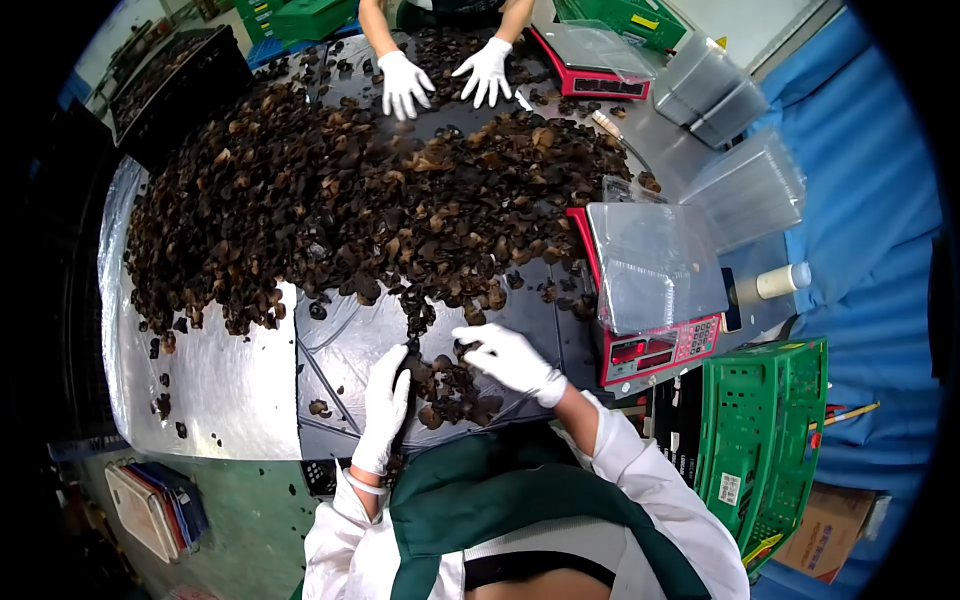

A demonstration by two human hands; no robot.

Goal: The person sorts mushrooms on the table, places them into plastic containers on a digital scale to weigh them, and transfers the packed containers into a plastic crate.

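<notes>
Dark brown, frilly pieces that look like wood ear mushrooms form a wide heap [340,200] across the table. A smaller pile [455,392] of them lies at the table's near edge, between my white-gloved hands. My left hand [384,405] rests along the left side of this small pile, fingers straight and thumb apart, holding nothing I can see. At the pile's upper right, my right hand [508,360] reaches in with its fingers apart and slightly bent; its fingertips are close to a few dark pieces. A thin trail of mushrooms [416,312] links both piles.
Opposite, another person's gloved hands [442,80] are spread at the heap's far side. Right stand a red scale [655,350] with a clear plastic tray, a second scale [605,85], stacked clear boxes [740,195] and green crates [765,430]. A black crate [185,95] stands far left.
</notes>
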